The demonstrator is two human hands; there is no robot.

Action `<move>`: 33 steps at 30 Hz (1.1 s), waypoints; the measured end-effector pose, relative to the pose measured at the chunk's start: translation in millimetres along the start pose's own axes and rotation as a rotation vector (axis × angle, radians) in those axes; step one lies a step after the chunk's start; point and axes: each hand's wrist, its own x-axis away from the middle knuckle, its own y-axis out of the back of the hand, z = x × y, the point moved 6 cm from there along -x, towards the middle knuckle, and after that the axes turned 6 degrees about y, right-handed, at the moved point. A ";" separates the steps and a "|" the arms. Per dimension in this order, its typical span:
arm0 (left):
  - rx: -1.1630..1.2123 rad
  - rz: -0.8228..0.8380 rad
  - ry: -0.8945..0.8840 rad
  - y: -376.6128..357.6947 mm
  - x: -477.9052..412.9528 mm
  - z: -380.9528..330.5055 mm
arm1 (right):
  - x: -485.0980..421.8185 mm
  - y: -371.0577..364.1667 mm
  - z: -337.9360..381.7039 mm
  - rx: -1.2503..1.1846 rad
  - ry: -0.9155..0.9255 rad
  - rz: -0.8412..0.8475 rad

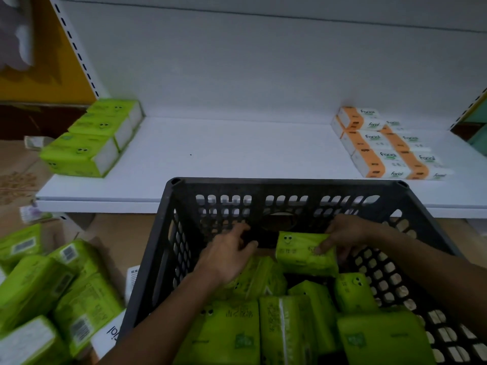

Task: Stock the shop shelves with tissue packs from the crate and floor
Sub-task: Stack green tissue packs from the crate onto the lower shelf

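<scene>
A black slotted crate (168, 233) stands in front of the white shelf (237, 159) and holds several green tissue packs (287, 335). My right hand (345, 235) grips one green pack (300, 256) by its right end, lifted above the others near the crate's far wall. My left hand (226, 254) reaches into the crate to the left of that pack, fingers loosely spread over another green pack (261, 277), holding nothing. Green packs (89, 143) stand in a row at the shelf's left end. More green packs (52, 293) lie on the floor to the left.
Orange-and-white tissue packs (387, 146) fill the shelf's right end. The shelf's white back panel rises behind. A yellow wall and a slotted upright (76, 48) stand at the left. A white pack (110, 335) lies on the floor beside the crate.
</scene>
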 end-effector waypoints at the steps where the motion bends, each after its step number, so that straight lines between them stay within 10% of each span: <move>1: -0.003 -0.008 0.012 2.4 -0.7 -3.6 | 3.6 0.9 3.4 0.007 0.006 0.003; 10: 0.119 0.112 -0.006 4.8 9.8 -28.5 | 57.3 13.7 72.9 0.014 0.312 -0.243; 24: 0.446 -0.428 -0.206 177.4 41.9 -70.9 | 160.0 74.1 197.2 -0.340 0.770 -0.672; 33: 0.244 -0.607 -0.173 213.4 23.4 -2.1 | 62.6 47.1 262.9 -0.305 0.817 -0.550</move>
